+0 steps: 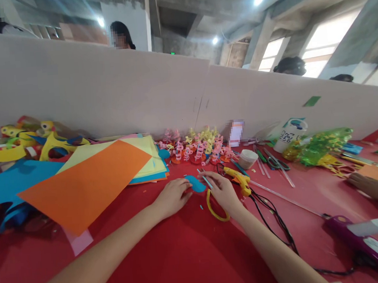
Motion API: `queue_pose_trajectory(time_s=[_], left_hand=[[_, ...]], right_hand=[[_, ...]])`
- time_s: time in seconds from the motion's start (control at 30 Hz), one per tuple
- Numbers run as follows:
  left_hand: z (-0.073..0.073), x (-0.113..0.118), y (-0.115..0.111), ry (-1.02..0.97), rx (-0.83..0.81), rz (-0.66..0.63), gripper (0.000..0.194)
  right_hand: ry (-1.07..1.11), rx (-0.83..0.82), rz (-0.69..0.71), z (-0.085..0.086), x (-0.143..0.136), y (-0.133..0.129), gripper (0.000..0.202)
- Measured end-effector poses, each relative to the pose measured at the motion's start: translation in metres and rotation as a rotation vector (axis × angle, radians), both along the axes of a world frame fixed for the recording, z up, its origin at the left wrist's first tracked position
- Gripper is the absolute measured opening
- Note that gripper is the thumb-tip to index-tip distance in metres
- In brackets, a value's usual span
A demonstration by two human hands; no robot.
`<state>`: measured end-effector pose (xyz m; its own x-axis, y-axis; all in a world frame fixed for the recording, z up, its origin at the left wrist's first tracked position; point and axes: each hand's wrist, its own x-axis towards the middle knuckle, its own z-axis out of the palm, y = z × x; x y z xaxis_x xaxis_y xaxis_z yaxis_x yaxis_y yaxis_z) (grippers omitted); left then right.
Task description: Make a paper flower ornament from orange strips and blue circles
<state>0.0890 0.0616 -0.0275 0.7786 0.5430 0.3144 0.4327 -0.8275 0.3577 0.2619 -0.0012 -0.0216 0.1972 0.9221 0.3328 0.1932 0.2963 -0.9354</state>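
Observation:
A small blue paper piece lies at the middle of the red table, between my hands. My left hand is at its left edge, thumb and fingers closed near the paper; what they hold, if anything, is too small to tell. In my right hand is a thin light-blue stick, pinched between the fingers, its tip slanting up to the left over the paper's right side. A yellow ring lies just below my right hand.
Orange sheet on a paper stack at left; pink and yellow curled paper pieces behind my hands. Yellow glue gun, white cup, scissors and purple glue gun at right. Another person's hand rests at far right.

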Motion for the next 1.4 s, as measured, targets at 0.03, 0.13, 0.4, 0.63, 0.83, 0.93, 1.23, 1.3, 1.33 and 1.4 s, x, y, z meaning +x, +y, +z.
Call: queue_pose_trajectory(time_s=[0.03,0.13,0.4,0.63,0.83,0.93,1.23,1.3,1.33,1.4], left_hand=[[0.001,-0.005,0.000,0.005,-0.005,0.014,0.026],[0.003,-0.026,-0.001,0.023,-0.025,0.021,0.026],[0.013,-0.070,-0.024,0.043,-0.111,-0.056,0.025],[0.014,-0.075,-0.047,-0.070,-0.214,-0.036,0.017],[0.017,-0.070,-0.051,-0.130,-0.249,0.030,0.025],[0.016,-0.065,-0.051,-0.093,-0.246,-0.025,0.033],[0.015,-0.048,-0.038,-0.117,-0.244,0.033,0.012],[0.018,-0.046,-0.029,-0.169,-0.265,0.078,0.011],[0.019,-0.044,-0.024,-0.193,-0.279,0.103,0.011],[0.020,-0.039,-0.012,-0.226,-0.321,0.155,0.010]], right_hand=[[0.018,-0.012,-0.009,-0.001,0.000,0.001,0.024],[0.039,-0.027,-0.051,-0.003,0.002,0.005,0.022],[0.161,-0.057,0.055,0.003,-0.012,0.000,0.027],[0.119,-0.096,0.219,0.003,-0.040,-0.015,0.018],[-0.072,-0.040,0.209,0.007,-0.052,-0.024,0.010],[-0.107,-0.034,0.164,0.006,-0.049,-0.023,0.011],[0.013,0.004,0.054,0.000,-0.030,-0.012,0.016],[0.071,0.024,0.003,0.003,-0.026,-0.010,0.017],[0.088,0.027,-0.020,0.004,-0.024,-0.009,0.017],[0.106,0.020,-0.036,0.005,-0.021,-0.008,0.018]])
